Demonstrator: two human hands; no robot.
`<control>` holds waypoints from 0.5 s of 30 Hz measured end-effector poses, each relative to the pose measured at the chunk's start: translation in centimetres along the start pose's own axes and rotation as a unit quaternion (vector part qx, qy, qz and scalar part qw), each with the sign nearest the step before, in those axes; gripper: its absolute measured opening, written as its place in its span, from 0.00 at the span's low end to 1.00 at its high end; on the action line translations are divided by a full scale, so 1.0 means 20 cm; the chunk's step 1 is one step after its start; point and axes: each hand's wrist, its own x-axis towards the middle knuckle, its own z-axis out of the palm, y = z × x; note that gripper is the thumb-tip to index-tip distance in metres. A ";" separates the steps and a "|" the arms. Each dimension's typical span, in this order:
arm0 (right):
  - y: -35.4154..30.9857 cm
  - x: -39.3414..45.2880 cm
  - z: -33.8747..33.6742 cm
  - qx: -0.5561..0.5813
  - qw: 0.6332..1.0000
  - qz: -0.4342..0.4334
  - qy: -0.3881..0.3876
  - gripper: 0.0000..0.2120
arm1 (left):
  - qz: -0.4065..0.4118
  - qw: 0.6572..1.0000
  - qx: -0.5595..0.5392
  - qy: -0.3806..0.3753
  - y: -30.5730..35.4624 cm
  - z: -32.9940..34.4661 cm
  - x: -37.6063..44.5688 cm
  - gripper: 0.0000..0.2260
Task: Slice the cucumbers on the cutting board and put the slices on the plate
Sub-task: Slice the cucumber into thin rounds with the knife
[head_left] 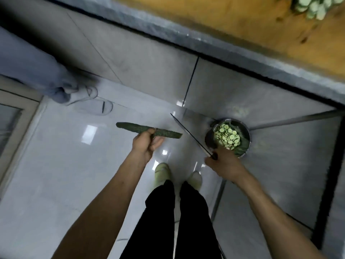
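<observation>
Between cuts: left hand (pixel 144 145) grips a whole cucumber (pixel 147 130), right hand (pixel 222 163) grips the knife (pixel 190 135), both over the floor; next, cucumber onto the cutting board (pixel 233 25).

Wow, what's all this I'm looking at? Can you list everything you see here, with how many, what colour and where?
cucumber: one, dark green, held in the air over the floor
knife: one, silver blade, pointing up-left
bowl: one, metal, on the floor at right, holding pale green slices and peelings
cutting board: one, orange-brown wood, top right
slice pile: one, pale green, on the board's far corner
another person's slipper: one, white, upper left
left hand: grips the cucumber
right hand: grips the knife handle
own feet: two, pale slippers, black trousers
</observation>
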 end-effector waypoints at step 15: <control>-0.54 -0.82 -0.74 0.104 0.976 -0.077 0.175 0.18 | 0.067 0.990 -0.038 -0.121 0.88 0.39 -1.09 0.05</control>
